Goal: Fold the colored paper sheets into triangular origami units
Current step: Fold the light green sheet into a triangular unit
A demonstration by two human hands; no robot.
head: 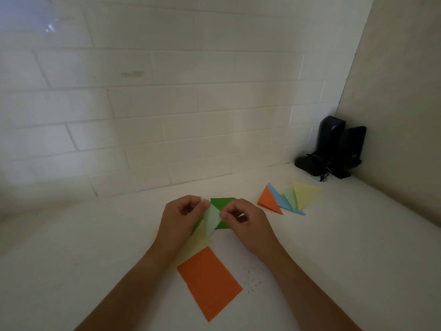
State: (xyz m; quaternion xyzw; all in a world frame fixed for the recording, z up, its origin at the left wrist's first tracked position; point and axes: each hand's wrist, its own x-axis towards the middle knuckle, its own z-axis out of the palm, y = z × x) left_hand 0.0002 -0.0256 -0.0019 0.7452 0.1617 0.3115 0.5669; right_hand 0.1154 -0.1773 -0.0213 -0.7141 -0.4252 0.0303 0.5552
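Near the table's (pixel 334 247) middle, left hand (pixel 183 215) and right hand (pixel 243 219) pinch the light green paper (pixel 213 217); thin, limp, creasable, best held by its corners.

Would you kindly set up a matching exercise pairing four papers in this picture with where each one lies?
Things:
1. light green paper
2. orange sheet
3. orange triangle
4. yellow triangle

Places:
A. flat on the table, nearest the camera
B. pinched between both hands
C. right end of the folded row
D. left end of the folded row

Pairs: 1-B, 2-A, 3-D, 4-C
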